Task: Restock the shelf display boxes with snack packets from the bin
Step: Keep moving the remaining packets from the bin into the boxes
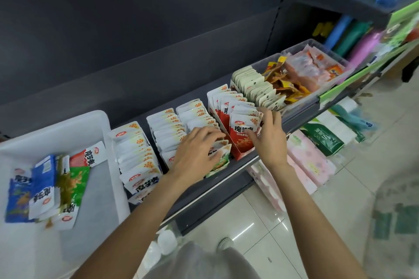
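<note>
Restock mostly done, a few packets left in bin

Left hand (199, 147) spread, pressing down green packets (221, 158) at shelf's front edge; right hand (268, 136) pinching front red packet (243, 131) in red box (238, 154); boxes look tightly packed, little slack; white bin (68, 133) at left holds loose packets (47, 188)

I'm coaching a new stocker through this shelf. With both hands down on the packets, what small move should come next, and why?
Probably push the packets down until they sit level in their boxes. The left hand lies over the green packets at the shelf's front edge, and the right hand grips the front red packet in the red display box. More packets wait in the white bin.
</note>
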Tool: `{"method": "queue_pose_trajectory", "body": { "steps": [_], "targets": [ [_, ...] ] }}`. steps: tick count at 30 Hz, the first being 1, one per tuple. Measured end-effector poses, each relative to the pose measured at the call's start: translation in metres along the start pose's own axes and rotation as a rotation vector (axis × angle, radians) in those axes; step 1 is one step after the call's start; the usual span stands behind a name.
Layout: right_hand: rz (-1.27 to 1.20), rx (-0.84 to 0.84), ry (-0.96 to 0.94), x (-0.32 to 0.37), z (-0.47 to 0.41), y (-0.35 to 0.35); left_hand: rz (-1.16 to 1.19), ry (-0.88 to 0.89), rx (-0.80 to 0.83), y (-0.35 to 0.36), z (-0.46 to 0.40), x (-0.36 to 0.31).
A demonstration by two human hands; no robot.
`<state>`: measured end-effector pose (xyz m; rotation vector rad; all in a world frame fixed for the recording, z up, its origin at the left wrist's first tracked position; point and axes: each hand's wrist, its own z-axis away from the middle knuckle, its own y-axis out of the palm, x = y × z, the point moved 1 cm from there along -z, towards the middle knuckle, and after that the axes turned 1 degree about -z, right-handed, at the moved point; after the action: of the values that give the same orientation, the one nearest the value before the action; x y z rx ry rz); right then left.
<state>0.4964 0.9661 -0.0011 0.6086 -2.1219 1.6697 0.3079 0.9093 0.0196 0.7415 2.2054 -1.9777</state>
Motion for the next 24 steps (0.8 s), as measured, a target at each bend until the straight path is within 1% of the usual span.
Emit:
{"method": "queue_pose_trajectory", "body": {
  "steps": [2,4,7,9,11,13,14,15,16,18,19,21,24],
  "targets": [
    [-0.125,-0.051,-0.005,0.011,0.011,-0.015,-0.005,0.045,-0.049,-0.003,0.004,0.002],
    [-0.268,-0.099,0.015,0.023,0.025,-0.032,0.006,0.091,-0.153,-0.011,0.012,0.002],
    [-0.423,-0.136,-0.014,0.055,0.046,-0.056,0.061,0.138,-0.411,-0.041,0.031,0.002],
    [-0.517,-0.099,-0.09,0.086,0.056,-0.067,0.12,0.163,-0.632,-0.068,0.052,0.01],
    [-0.588,-0.008,-0.198,0.124,0.064,-0.069,0.135,0.152,-0.818,-0.095,0.077,0.031],
    [-0.635,0.113,-0.328,0.16,0.069,-0.057,0.091,0.062,-0.903,-0.113,0.103,0.06],
    [-0.643,0.176,-0.388,0.179,0.072,-0.046,0.063,-0.018,-0.9,-0.118,0.115,0.079],
    [-0.636,0.234,-0.445,0.197,0.076,-0.032,0.041,-0.129,-0.862,-0.12,0.128,0.101],
    [-0.61,0.284,-0.501,0.216,0.081,-0.016,0.026,-0.264,-0.793,-0.118,0.141,0.127],
    [-0.48,0.379,-0.603,0.252,0.093,0.018,-0.033,-0.506,-0.584,-0.107,0.168,0.182],
    [-0.365,0.425,-0.645,0.269,0.1,0.037,-0.076,-0.576,-0.472,-0.1,0.18,0.205],
    [-0.125,0.498,-0.706,0.298,0.112,0.078,-0.143,-0.645,-0.28,-0.086,0.2,0.241],
    [0.098,0.638,-0.682,0.325,0.118,0.145,-0.195,-0.732,-0.068,-0.072,0.215,0.271]
  ]
}}
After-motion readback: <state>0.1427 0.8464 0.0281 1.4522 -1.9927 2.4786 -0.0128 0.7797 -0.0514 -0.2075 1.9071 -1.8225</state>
